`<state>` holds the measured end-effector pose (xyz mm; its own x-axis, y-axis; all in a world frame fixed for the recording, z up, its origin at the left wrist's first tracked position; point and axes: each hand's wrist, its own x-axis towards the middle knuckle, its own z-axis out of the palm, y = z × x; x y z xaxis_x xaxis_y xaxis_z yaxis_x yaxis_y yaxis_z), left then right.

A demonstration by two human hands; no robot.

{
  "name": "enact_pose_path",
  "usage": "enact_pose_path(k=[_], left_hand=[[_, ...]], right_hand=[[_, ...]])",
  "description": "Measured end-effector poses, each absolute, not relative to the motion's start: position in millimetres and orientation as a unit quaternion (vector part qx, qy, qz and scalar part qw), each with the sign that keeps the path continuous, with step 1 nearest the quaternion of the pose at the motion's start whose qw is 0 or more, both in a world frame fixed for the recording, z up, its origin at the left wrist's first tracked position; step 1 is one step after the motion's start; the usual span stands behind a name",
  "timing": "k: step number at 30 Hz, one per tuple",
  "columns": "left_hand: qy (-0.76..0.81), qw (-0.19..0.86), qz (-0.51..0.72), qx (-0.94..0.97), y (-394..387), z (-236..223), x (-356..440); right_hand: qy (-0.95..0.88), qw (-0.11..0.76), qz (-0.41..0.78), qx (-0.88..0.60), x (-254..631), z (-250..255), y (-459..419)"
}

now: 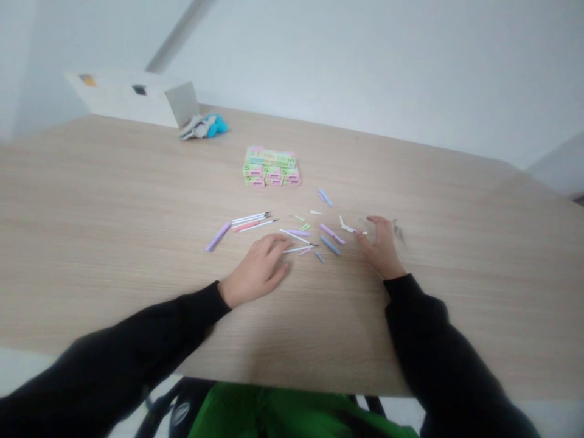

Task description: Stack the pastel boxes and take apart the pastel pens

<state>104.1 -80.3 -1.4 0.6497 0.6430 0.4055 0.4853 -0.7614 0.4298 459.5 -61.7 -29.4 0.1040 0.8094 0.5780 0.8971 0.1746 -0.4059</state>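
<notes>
Pen parts (332, 234) were scattered across the counter (137, 182).
The left hand (258, 266) was spread by white refills (299, 249), the right hand (381, 246) spread beside small white pieces (347, 229).

Hidden end, unreadable print
The left hand (259, 267) covers one end of a white refill (299, 249); small print on the boxes (272, 173) blurs; both black sleeves (123, 350) leave the view.

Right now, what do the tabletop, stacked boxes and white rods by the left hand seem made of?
Tabletop: probably wood-look laminate, matte, from its pale streaked grain.
Stacked boxes: likely printed card, by their flat, coloured faces; gloss unclear.
White rods: perhaps plastic, from their straight, evenly white shafts; blur leaves finish open.
</notes>
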Motion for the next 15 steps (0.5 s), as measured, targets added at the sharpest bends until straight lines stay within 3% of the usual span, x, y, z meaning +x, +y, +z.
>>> enact_pose_path(k=[10, 15], left_hand=[[0.468, 0.019, 0.303, 0.830, -5, 10, 46], [0.522, 0.008, 0.227, 0.822, 5, 7, 41]], right_hand=[[-0.683, 0.412, -0.034, -0.602, 444, -29, -65], [-0.690, 0.401, -0.019, -0.603, 440, -26, -67]])
